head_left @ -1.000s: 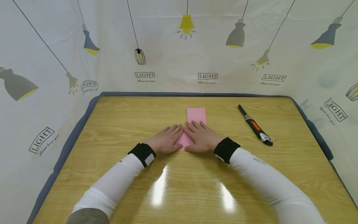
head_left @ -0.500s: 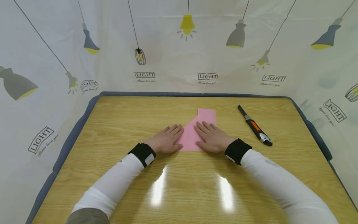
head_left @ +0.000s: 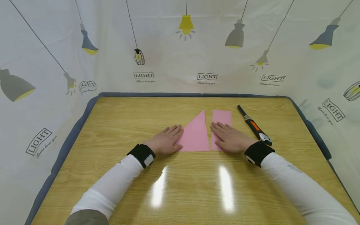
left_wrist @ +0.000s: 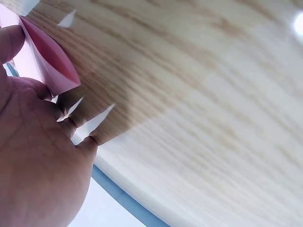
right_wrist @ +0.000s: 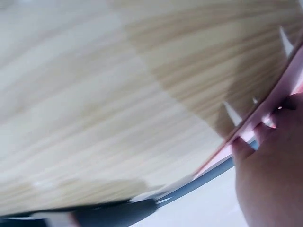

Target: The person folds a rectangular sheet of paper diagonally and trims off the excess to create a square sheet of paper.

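Two pink paper pieces lie side by side on the wooden table, with a narrow gap between them. The left piece has a slanted left edge rising to a point at the top. My left hand rests on its left side with fingers straight. In the left wrist view, folded layers of the pink paper bulge apart beside the fingers. The right piece is an upright strip. My right hand lies flat across it, fingers extended, hiding its middle. The strip's edge shows under the fingers in the right wrist view.
A black utility knife with an orange inset lies right of the strip, close to the right wrist. The wooden table has a dark blue padded edge. A white sheet printed with lamps stands behind it.
My right hand has slid right, first uncovering more pink paper, and now the strip is parted from the left piece. My left hand has stayed in place.
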A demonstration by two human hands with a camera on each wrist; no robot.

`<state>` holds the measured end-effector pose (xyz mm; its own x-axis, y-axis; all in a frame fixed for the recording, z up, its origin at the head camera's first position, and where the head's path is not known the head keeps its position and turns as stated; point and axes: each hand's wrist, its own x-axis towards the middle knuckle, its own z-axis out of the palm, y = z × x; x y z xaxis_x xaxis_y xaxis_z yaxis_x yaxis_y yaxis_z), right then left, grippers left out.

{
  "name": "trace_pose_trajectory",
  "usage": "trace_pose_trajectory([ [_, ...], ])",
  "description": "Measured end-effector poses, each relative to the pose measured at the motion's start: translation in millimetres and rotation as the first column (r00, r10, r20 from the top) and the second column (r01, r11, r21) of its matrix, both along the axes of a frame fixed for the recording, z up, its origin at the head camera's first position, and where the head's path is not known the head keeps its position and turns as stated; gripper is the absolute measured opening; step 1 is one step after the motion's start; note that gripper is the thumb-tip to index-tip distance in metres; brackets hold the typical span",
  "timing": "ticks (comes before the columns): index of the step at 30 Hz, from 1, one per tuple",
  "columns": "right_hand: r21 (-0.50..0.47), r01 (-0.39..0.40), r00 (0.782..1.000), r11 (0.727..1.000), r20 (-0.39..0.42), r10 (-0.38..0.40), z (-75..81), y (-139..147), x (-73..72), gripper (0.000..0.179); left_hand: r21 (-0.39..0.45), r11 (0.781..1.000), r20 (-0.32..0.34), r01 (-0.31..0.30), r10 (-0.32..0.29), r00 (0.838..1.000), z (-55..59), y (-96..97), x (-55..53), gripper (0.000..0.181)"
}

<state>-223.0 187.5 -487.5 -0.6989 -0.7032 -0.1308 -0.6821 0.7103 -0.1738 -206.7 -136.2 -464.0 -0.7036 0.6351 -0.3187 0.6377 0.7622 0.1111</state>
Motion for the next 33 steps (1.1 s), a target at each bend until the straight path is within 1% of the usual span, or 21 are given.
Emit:
trace_pose_trajectory([
  [2,-0.010,-0.011,1.000,1.000,0.001,0.011,0.2,6.6,-0.7,0.063,0.002,1.000,0.003,0.001,-0.001,1.000,-0.3,-0.7,-0.1,0.069],
  [6,0.009,-0.006,1.000,1.000,0.008,0.006,-1.1,16.6,-3.5,0.064,-0.013,1.000,-0.006,0.006,-0.006,1.000,-3.5,-2.0,-1.2,0.069],
  [8,0.006,-0.002,1.000,1.000,0.022,0.002,-0.1,18.1,-4.4,0.064,-0.014,1.000,-0.009,0.008,-0.009,1.000,-4.8,-2.7,-1.8,0.069],
  [11,-0.001,0.006,0.999,1.000,0.032,-0.006,3.3,16.1,-4.4,0.063,0.000,1.000,-0.007,0.008,-0.008,1.000,-3.7,-3.2,-1.1,0.069],
  [14,-0.043,0.048,0.998,0.998,0.049,-0.046,7.6,7.8,-3.0,0.062,0.009,1.000,-0.004,0.006,-0.006,1.000,-6.9,-3.8,-2.4,0.069],
  [17,-0.107,0.088,0.994,0.990,0.078,-0.080,10.6,-3.9,-2.6,0.059,0.010,1.000,0.000,0.002,-0.002,1.000,-6.9,-3.6,-2.2,0.069],
  [18,-0.127,0.097,0.992,0.987,0.092,-0.086,11.8,-8.3,-2.6,0.058,0.011,1.000,0.000,0.002,-0.002,1.000,-6.9,-3.4,-2.3,0.069],
  [21,-0.181,0.101,0.989,0.978,0.126,-0.079,14.5,-21.0,-3.0,0.056,0.015,1.000,-0.003,0.005,-0.005,1.000,-2.2,-2.3,0.2,0.069],
  [24,-0.232,0.129,0.982,0.964,0.163,-0.092,16.2,-33.5,-2.4,0.053,0.014,1.000,-0.008,0.010,-0.010,1.000,-2.3,-1.8,0.2,0.069],
  [26,-0.282,0.177,0.971,0.943,0.206,-0.121,17.3,-41.9,-1.5,0.050,0.018,1.000,-0.005,0.008,-0.008,1.000,-1.9,-1.5,0.3,0.069],
  [29,-0.310,0.270,0.952,0.912,0.225,-0.206,16.5,-53.2,-1.4,0.052,0.015,1.000,-0.006,0.003,-0.003,1.000,-1.7,-1.0,0.0,0.069],
  [31,-0.286,0.329,0.936,0.900,0.222,-0.272,16.1,-59.4,-1.1,0.056,0.017,1.000,-0.003,-0.002,0.003,1.000,-1.1,-0.8,0.0,0.069],
  [33,-0.235,0.364,0.925,0.901,0.201,-0.322,15.0,-63.5,-0.9,0.061,0.015,1.000,-0.004,-0.004,0.004,1.000,-0.9,-0.8,-0.1,0.069],
])
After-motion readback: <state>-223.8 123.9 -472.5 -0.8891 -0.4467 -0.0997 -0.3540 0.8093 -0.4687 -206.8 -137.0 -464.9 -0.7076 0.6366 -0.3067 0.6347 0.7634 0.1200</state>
